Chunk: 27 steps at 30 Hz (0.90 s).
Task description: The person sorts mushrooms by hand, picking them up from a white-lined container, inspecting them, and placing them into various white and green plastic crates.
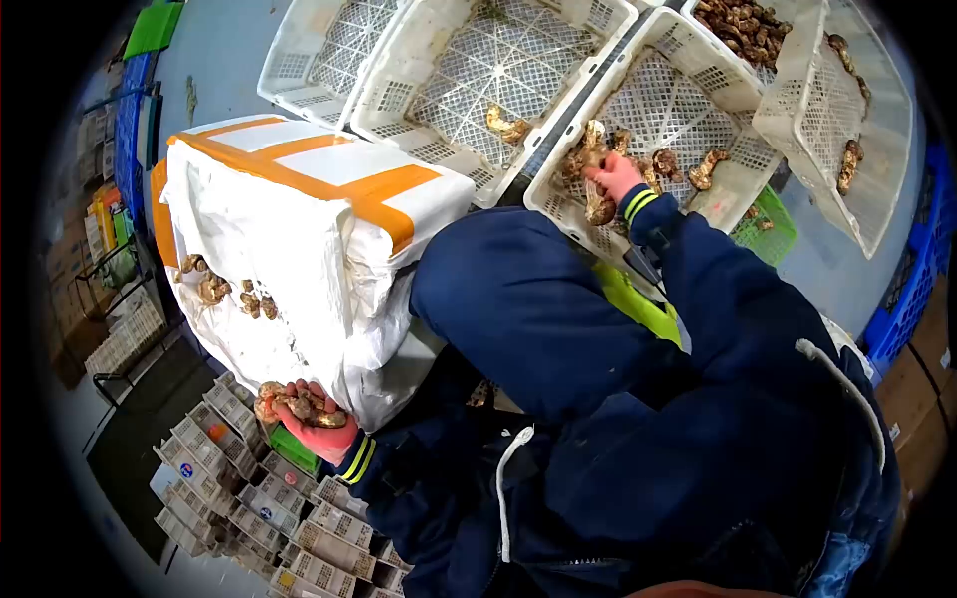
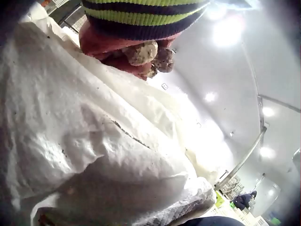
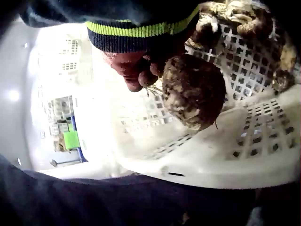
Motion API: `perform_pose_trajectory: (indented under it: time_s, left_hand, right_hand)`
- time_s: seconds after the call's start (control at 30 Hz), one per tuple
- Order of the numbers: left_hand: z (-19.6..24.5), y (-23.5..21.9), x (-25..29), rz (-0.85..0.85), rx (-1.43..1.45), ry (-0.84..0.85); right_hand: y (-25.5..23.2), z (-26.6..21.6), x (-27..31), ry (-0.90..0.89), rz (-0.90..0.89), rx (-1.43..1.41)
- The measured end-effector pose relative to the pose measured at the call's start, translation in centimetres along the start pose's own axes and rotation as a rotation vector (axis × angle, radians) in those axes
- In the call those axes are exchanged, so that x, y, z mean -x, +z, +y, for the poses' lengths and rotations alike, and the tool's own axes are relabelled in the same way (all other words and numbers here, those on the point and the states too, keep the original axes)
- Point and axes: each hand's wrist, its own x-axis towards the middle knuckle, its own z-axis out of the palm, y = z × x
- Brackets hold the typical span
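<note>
My left hand [image 1: 324,437] cups several brown mushrooms [image 1: 274,401] in its curled fingers, beside the low edge of a white plastic sheet [image 1: 309,299]. In the left wrist view, pale mushroom stems [image 2: 142,52] poke out past the fingers. Over a white slotted crate [image 1: 746,164], my right hand [image 1: 615,177] grips a mushroom. The right wrist view shows its broad, dark, dirt-flecked cap [image 3: 195,92] just beyond the fingertips. Other mushrooms [image 1: 708,169] lie on the floor of that crate, close to the right hand.
Small mushrooms [image 1: 213,289] lie on the sheet by the orange-taped white foam box [image 1: 299,159]. Another crate [image 1: 399,125] holds one mushroom [image 1: 506,125]. At right stands a tilted crate [image 1: 797,110]; a green basket [image 1: 768,227] sits below. Stacked crates [image 1: 269,508] fill the lower left.
</note>
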Motion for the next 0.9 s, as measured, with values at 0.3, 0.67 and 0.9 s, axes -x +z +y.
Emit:
perform_pose_trajectory:
  time_s: [0.3, 0.67, 0.9]
  left_hand:
    - [-0.2, 0.9, 0.1, 0.049, 0.03, 0.026]
    - [0.0, 0.0, 0.2, -0.065, 0.069, -0.01]
    - [0.2, 0.2, 0.3, -0.028, 0.083, -0.038]
  right_hand:
    - [-3.2, -8.0, 6.0, -0.252, -0.312, -0.995]
    - [-3.8, -10.0, 7.1, -0.267, -0.334, -1.151]
    - [-2.6, -11.6, 8.2, -0.601, -0.036, 0.179]
